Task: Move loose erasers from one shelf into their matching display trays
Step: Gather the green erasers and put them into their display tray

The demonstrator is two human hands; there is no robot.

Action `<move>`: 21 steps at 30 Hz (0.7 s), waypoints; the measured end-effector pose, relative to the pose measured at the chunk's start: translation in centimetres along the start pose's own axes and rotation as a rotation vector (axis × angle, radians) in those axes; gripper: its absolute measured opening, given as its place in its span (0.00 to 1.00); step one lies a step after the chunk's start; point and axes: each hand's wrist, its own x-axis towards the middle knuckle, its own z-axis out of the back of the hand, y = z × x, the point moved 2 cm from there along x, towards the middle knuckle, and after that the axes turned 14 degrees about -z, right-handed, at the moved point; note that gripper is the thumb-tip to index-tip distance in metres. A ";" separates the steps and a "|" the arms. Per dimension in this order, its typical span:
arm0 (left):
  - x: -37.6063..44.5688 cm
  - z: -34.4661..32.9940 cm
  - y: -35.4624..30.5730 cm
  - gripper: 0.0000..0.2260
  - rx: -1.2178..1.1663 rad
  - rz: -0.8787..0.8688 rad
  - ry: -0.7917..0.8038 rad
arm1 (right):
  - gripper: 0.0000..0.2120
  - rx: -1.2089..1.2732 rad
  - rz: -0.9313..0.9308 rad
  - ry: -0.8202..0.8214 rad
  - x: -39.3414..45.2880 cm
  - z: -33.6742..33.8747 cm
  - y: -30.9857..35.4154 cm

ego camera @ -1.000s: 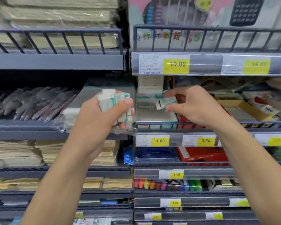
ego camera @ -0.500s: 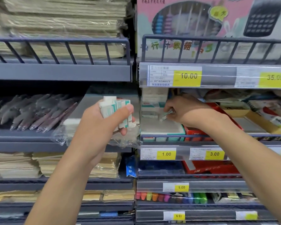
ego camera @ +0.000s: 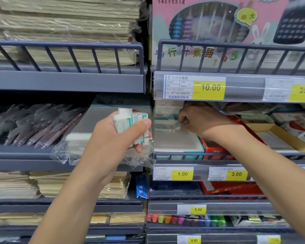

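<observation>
The left hand (ego camera: 113, 138) grips a bunch of white and green erasers (ego camera: 130, 124) in front of the shelves, with a clear plastic wrap (ego camera: 74, 152) just below it. The right hand (ego camera: 201, 120) reaches into the tray (ego camera: 176, 143) above the 1.00 price tag (ego camera: 182, 174) and pinches one eraser (ego camera: 179, 126) there.
</observation>
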 end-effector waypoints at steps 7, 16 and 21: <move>0.3 0.1 0.4 0.10 0.008 0.018 -0.004 | 0.07 -0.027 0.070 0.034 0.1 0.1 0.1; 0.4 0.1 0.6 0.10 0.030 0.033 0.014 | 0.08 -0.079 0.170 0.132 0.5 0.0 1.0; 0.3 0.0 0.8 0.11 0.030 0.041 0.012 | 0.03 -0.020 0.121 0.140 0.6 0.3 0.5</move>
